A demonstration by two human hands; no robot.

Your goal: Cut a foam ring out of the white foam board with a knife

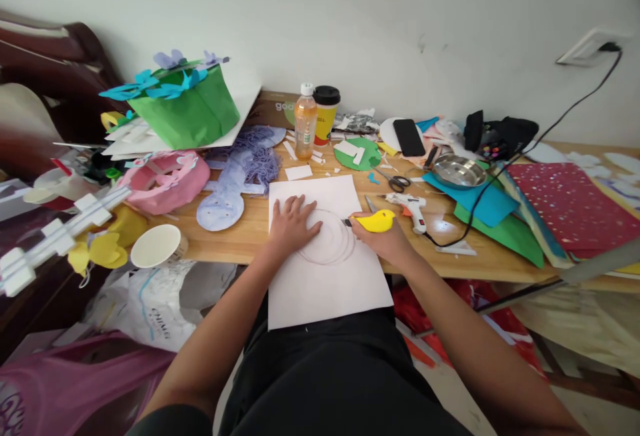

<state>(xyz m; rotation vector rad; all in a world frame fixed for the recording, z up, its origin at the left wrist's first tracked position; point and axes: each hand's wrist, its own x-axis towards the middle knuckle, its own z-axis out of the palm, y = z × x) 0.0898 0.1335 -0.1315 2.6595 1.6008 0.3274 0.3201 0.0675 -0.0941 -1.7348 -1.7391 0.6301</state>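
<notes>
A white sheet (325, 289) lies on the wooden table (240, 236), hanging over its near edge toward my lap. Pencilled circles (327, 246) are drawn on it. My left hand (291, 223) lies flat on the sheet's upper left with fingers spread. My right hand (383, 239) is closed around a yellow utility knife (375, 221), whose tip touches the sheet at the circle's right edge.
A white glue gun (413, 208) and scissors (395, 181) lie just right of the sheet. A juice bottle (305, 123), lidded cup (326, 113), phone (409, 137), steel bowl (457, 171) and coloured paper (570, 206) crowd the back and right. A green paper basket (187, 109) and paper cup (156, 246) sit left.
</notes>
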